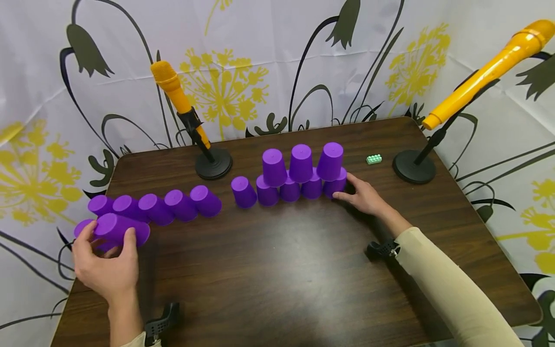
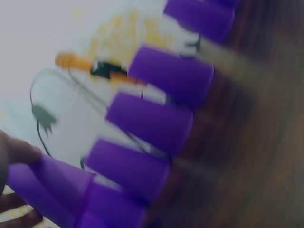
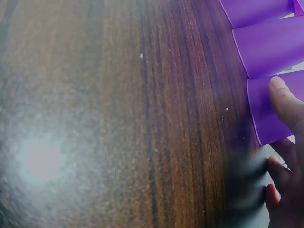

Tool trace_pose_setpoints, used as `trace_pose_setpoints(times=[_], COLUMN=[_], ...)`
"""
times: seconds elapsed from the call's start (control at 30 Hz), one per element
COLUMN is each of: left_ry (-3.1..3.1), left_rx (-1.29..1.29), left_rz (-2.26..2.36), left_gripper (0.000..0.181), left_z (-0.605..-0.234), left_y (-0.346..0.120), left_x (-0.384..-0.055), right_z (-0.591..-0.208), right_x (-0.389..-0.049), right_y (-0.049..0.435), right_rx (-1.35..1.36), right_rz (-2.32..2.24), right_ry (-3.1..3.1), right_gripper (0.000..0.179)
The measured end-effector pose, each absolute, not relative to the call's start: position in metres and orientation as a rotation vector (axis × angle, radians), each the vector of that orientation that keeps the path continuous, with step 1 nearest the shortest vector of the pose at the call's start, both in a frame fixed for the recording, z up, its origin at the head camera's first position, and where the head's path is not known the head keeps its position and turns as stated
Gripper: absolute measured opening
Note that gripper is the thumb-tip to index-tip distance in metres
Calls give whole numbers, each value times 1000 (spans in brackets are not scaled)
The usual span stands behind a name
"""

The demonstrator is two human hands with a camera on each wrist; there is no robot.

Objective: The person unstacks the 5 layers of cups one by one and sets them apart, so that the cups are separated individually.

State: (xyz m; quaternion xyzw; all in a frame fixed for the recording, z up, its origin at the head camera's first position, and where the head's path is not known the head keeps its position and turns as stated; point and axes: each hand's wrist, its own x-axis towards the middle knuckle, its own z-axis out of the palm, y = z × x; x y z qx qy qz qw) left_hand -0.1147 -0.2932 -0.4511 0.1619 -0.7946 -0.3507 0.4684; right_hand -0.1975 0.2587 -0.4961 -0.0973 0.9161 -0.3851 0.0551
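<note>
On the left, my left hand (image 1: 106, 267) holds a tilted purple cup (image 1: 123, 229) between thumb and fingers, in front of a row of upside-down purple cups (image 1: 153, 209). Another purple cup (image 1: 82, 227) shows partly behind that hand. The left wrist view has the held cup (image 2: 57, 185) at lower left, blurred. My right hand (image 1: 367, 196) grips the rightmost bottom cup (image 1: 336, 184) of a second row, its thumb (image 3: 281, 97) on the near side. Three upside-down cups, the middle one (image 1: 301, 164) among them, stand on this row; its leftmost cup (image 1: 244, 193) has none above.
A yellow microphone on a black stand (image 1: 213, 164) is at the back left. Another stand (image 1: 414, 166) with a yellow microphone (image 1: 490, 72) is at the right. A small green toy brick (image 1: 374, 159) lies near it. Behind the brown table (image 1: 277, 279) hangs a flowered cloth (image 1: 260, 33).
</note>
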Motion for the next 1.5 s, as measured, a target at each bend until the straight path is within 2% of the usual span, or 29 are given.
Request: trace_pose_setpoints(times=[0.13,0.27,0.7,1.1,1.27,1.5], left_ry=[-2081,-2163,-2238,-2246,-2130,-1926], left_rx=[607,702,730,801,702,300], left_rz=[-751,-716,-769,-740,-646,-757], left_gripper=[57,57,58,62,55,38], left_z=[-468,-474,-477,-474,-459,-423], left_y=[-314,-320,-325,-327,-320,-281], left_x=[-114,-117,-129,-123,-117,-124], right_z=[-497,-497,-497,-499,-499,-498], right_x=[-198,-198,-197,-198,-198,-198], right_y=[259,259,259,258,259,259], right_rx=[-289,-296,-281,-286,-282,-289], right_rz=[-1175,-1175,-1186,-1192,-1185,-1184], right_ry=[2779,2776,2763,2760,2760,2767], right_gripper=[75,75,78,78,79,77])
